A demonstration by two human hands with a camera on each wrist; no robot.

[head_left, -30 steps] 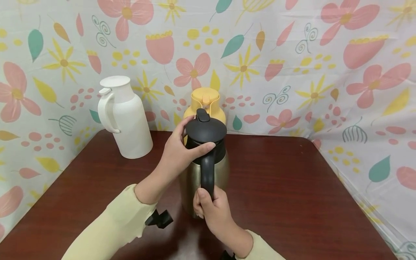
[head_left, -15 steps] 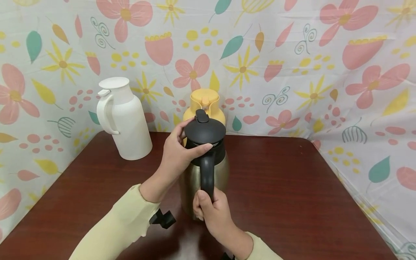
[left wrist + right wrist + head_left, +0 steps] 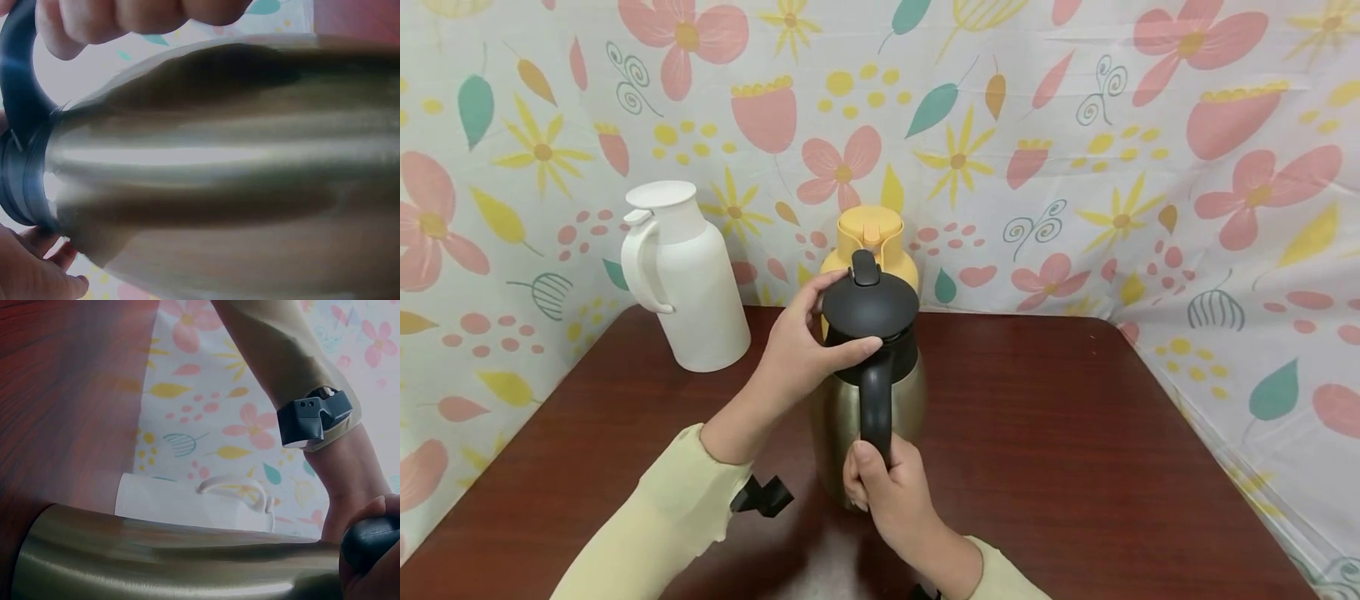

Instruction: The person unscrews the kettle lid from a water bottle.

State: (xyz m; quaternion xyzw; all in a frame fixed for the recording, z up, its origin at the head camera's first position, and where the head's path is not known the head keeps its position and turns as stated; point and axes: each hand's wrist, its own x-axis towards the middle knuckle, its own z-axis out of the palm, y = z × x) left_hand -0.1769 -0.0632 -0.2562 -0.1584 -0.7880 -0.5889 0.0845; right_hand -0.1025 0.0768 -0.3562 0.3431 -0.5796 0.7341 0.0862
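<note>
A thermos jug [image 3: 910, 408] with a gold metal body, black lid [image 3: 871, 306] and black handle [image 3: 876, 400] stands upright on the table, handle towards me. My left hand [image 3: 797, 354] holds the lid and neck from the left, thumb across the front above the handle. Its fingers go behind the neck and are partly hidden. Low on the handle, my right hand [image 3: 891, 492] grips with its fingers wrapped round. In the left wrist view the metal body [image 3: 219, 156] fills most of the picture. The right wrist view has the handle's end [image 3: 372, 540] in the right hand.
Directly behind the jug is a yellow thermos jug [image 3: 871, 229], partly covered by it. A white thermos jug [image 3: 700, 283] stands at the back left of the dark red table [image 3: 1037, 433]. Flower-patterned cloth [image 3: 970, 100] hangs around the back and sides.
My left thumb and wrist have shifted slightly left and the thumb lies a little lower at the lid's edge. The right hand keeps its grip on the handle, and the jug stays in place.
</note>
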